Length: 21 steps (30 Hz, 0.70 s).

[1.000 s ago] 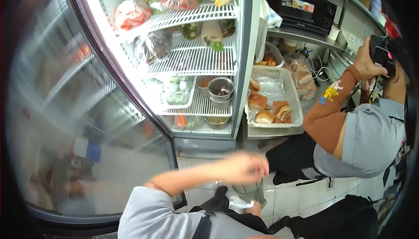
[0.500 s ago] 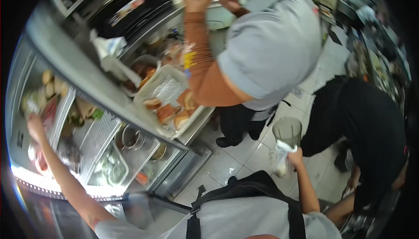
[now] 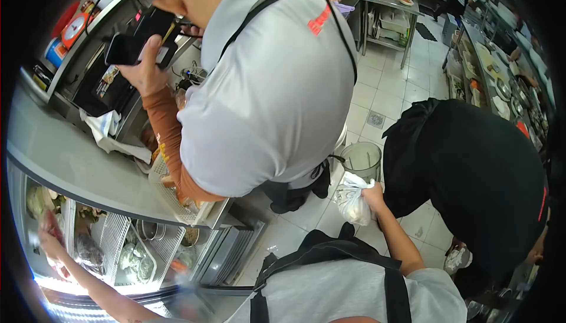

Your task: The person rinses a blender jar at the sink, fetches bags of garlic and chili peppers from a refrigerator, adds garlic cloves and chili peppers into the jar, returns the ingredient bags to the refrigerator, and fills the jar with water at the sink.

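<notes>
My left hand [image 3: 52, 245] reaches into the lit refrigerator [image 3: 106, 146] at far left, against a reddish plastic-wrapped pack [image 3: 52, 226]. Its fingers are too blurred to show whether they grip that pack. Pale green produce [image 3: 39, 200] lies just behind. My right hand [image 3: 372, 195] is closed on the gathered neck of a white plastic bag [image 3: 354, 205], which hangs with pale contents at its bottom. A clear jug [image 3: 361, 159] appears directly beyond this hand; I cannot tell whether the hand also holds it.
A co-worker in a grey shirt [image 3: 271, 87] stands ahead, holding a phone [image 3: 124, 49]. Close on my right, another person in black [image 3: 466, 187] bends over. A bread crate [image 3: 171, 196] sits beside the fridge. Wire shelves [image 3: 112, 240] hold bagged produce and metal pots.
The view has shifted and turned. My left hand appears lower, beside the reddish pack. The grey-shirted co-worker looms larger and further left. My right hand still holds the bag.
</notes>
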### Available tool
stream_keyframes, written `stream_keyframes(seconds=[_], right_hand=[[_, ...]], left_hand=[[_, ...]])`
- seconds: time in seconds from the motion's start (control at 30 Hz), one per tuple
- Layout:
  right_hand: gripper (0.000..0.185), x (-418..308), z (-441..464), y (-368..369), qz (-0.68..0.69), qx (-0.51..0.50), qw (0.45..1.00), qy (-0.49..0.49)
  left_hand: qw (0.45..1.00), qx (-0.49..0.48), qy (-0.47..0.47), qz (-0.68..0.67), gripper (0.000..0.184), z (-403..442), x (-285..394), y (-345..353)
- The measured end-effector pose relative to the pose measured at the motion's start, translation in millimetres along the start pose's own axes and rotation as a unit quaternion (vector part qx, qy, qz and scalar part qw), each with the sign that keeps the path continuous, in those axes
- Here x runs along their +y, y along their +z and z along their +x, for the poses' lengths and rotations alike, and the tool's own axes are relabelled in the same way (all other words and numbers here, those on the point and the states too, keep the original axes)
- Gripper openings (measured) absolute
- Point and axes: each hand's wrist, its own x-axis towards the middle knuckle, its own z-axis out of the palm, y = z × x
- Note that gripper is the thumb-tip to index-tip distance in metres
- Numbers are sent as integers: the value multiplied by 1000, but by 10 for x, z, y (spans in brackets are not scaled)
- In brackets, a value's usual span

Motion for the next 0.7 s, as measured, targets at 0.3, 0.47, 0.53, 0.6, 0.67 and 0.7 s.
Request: stream_keyframes(seconds=[0.3,0.47,0.53,0.6,0.67,0.7], right_hand=[[27,-750,592,-133,85,45,995,-28],[17,-1237,926,-246,125,63,989,-45],[13,-1531,926,-387,138,55,986,-70],[11,-1591,1140,-431,193,43,978,-60],[10,-1767,1215,-570,170,76,980,-73],[11,-1816,1281,-642,201,64,976,-63]], left_hand=[[668,-13,-28,-744,42,-2378,3426,-2707],[180,-136,3,-974,40,-3499,4537,-4005],[122,-166,55,-977,40,-3661,4777,-4376],[148,-210,151,-954,38,-3655,4966,-4628],[155,-244,301,-909,41,-3558,5147,-4814],[133,-251,345,-894,37,-3613,5236,-4790]])
